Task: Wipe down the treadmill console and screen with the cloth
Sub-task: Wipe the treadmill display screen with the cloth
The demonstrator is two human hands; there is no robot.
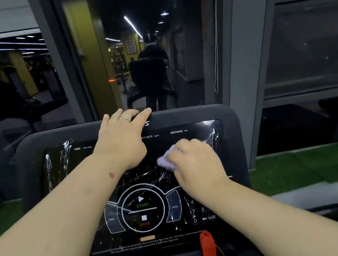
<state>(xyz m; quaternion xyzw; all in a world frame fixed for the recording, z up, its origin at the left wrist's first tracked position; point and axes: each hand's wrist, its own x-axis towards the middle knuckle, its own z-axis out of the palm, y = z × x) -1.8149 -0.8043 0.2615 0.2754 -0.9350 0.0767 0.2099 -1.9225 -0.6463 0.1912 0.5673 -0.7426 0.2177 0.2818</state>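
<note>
The black treadmill console (31,147) fills the lower middle of the head view. Its glossy screen (79,188) is streaked with white smears at both upper corners and across the centre. My left hand (120,141) grips the console's top edge, fingers curled over the rim, a ring on one finger. My right hand (194,164) holds a bunched pale purple cloth (166,161) pressed against the screen's right-centre; the hand looks motion-blurred. Most of the cloth is hidden under my fingers.
A red safety key (208,247) with a red cord sits at the console's lower edge. Behind the console is a dark window (137,43) reflecting the gym and a person. Grey window frames (246,46) rise on the right, with green turf (317,167) along the floor.
</note>
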